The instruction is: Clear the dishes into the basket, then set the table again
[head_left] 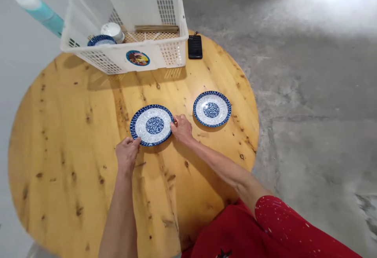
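A blue-and-white patterned plate (154, 125) is between my two hands, face up, over the middle of the wooden table. My left hand (128, 152) pinches its lower left rim, thumb on top. On the opposite side, my right hand (182, 127) grips the right rim, its fingertips partly hidden beneath the edge. Whether the plate rests on the wood or is slightly raised, I cannot tell. A second plate (212, 109) with the same pattern lies to the right, apart from my right hand.
A white plastic basket (137, 59) stands at the back of the round table (73, 140). Inside are white bowls (112, 31), a blue-rimmed plate (101, 40) and chopsticks (156, 28). Beside it lies a black phone-like object (194, 47). A turquoise roll (41, 12) leans at the left.
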Demonstrator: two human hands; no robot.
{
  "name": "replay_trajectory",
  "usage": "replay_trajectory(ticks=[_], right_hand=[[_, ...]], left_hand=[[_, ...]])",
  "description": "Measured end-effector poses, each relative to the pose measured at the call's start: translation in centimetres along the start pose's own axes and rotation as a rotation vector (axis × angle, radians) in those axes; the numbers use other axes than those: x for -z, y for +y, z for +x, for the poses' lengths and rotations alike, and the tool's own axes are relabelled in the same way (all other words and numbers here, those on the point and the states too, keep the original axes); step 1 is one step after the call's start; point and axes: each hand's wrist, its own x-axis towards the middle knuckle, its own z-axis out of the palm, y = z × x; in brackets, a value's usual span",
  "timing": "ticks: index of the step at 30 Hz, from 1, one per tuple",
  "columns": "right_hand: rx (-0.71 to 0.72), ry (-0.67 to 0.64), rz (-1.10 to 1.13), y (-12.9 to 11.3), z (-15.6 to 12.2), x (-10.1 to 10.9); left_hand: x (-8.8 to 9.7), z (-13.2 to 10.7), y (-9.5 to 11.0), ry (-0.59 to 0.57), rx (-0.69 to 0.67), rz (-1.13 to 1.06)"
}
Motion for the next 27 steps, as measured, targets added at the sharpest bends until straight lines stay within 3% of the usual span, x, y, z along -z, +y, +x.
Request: replay_trajectory(ticks=[3,6,9,12,15,21,24,27], right_hand=[[-0.016,0.036,0.067,-0.8,-1.0,0.6],[0.029,0.098,0.18,-2.0,-3.3,1.8],[0.043,0.156,0.303,-2.9,-7.3,2.9],[-0.048,0.214,0.389,-2.7,-12.7,3.3],[-0.172,0.302,0.424,-1.4,-18.9,3.0],[-0.352,0.432,0.347,1.6,-30.8,1.8],[-0.423,0.441,0.312,2.6,-34.8,0.8],[-0.458,0.446,0.338,3.5,-36.8,-0.1]], left_hand=[[0.7,-1.0,0.9,-0.017,0.04,-0.144],[2.0,-3.1,1.5,-0.02,-0.045,-0.195],[3.7,-6.3,1.6,-0.031,-0.118,-0.182],[5.3,-10.0,1.0,-0.065,-0.199,-0.104],[6.0,-13.5,-0.8,-0.168,-0.265,-0.05],[5.3,-19.5,-6.5,-0.389,-0.329,-0.044],[5.1,-21.5,-8.7,-0.448,-0.344,-0.002],[4.8,-22.3,-9.7,-0.475,-0.359,0.036]])
